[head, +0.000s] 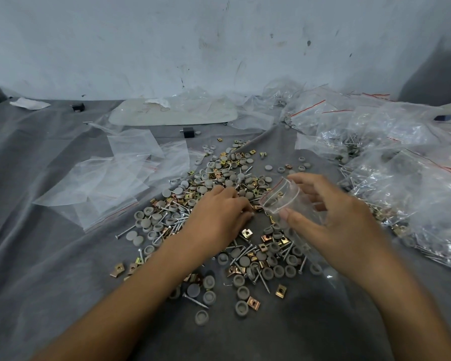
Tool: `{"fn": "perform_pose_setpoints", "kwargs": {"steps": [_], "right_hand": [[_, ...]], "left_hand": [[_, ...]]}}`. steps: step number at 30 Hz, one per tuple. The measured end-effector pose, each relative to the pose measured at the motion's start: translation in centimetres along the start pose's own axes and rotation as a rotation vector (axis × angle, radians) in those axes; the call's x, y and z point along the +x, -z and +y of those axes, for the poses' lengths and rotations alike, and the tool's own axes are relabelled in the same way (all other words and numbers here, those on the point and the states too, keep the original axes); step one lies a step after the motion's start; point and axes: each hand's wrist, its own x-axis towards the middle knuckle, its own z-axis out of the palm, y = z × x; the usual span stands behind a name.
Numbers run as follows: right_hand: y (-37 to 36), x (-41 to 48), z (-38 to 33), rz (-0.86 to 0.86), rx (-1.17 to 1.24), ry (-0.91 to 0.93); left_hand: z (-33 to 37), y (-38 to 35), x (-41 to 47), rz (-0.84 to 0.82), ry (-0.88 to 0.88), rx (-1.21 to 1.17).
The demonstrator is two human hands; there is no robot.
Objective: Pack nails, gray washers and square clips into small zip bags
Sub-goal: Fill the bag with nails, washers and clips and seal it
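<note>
The gray cloth-covered table [50,256] carries loose nails [195,300], gray washers [241,307] and square clips [281,290], with empty zip bags [102,183] on the left and filled bags [414,204] on the right.

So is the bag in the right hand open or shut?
Open. The bag gapes at its mouth in a round loop, held by the right hand.

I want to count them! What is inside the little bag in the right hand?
The right hand holds the small zip bag open. It is clear and looks mostly empty; dark and gold bits show through, perhaps the pile behind. Its lower part is hidden under the hand.
</note>
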Motion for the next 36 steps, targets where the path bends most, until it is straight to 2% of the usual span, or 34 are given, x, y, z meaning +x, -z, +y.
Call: {"fn": "perform_pose_setpoints", "kwargs": {"steps": [4, 10, 15, 20, 25, 28, 32, 36], "right_hand": [[0.0, 0.0, -0.1, -0.013, -0.008, -0.001], [0.0, 0.0, -0.4, -0.050, -0.008, -0.014], [-0.2, 0.0, -0.3, -0.037, 0.004, -0.011], [-0.3, 0.0, -0.2, -0.029, 0.005, 0.000], [-0.2, 0.0, 0.0, -0.021, 0.005, 0.009], [-0.2, -0.1, 0.0, -0.015, 0.009, 0.011], [-0.2, -0.1, 0.1, -0.018, 0.002, 0.012], [-0.1, -0.2, -0.1, -0.018, 0.005, -0.003]], "left_hand": [[-0.5, 1.2, 0.3, 0.055, 0.049, -0.169], [0.3, 4.3, 0.7, 0.224, 0.058, -0.609], [0.9, 5.3, 0.6, 0.103, -0.052, -0.743], [1.0, 5.1, 0.6, 0.028, -0.071, -0.779], [0.7, 5.0, 0.6, 0.009, -0.035, -0.724], [0.0, 4.7, 0.5, 0.012, 0.032, -0.546], [0.0, 3.9, 0.3, -0.156, -0.007, -0.181], [0.7, 3.3, 0.3, -0.292, -0.090, -0.078]]}}
